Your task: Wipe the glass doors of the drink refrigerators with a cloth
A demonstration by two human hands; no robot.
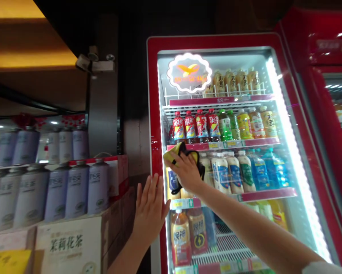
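Red-framed glass refrigerator door (153,114) stands upright before lit shelves of plastic bottles (235,173). Crumpled yellow-and-black cloth (175,152) is clenched in the right hand (186,171), pressed to the glass near the door's left edge. That edge is touched by the open, empty left hand (149,207). Lavender canisters (76,192) are stacked on cartons (68,243) alongside.

The left hand (150,213) stands upright with fingers spread and palm forward, while the right arm (245,224) reaches across, its right hand (186,171) curled in a grip.
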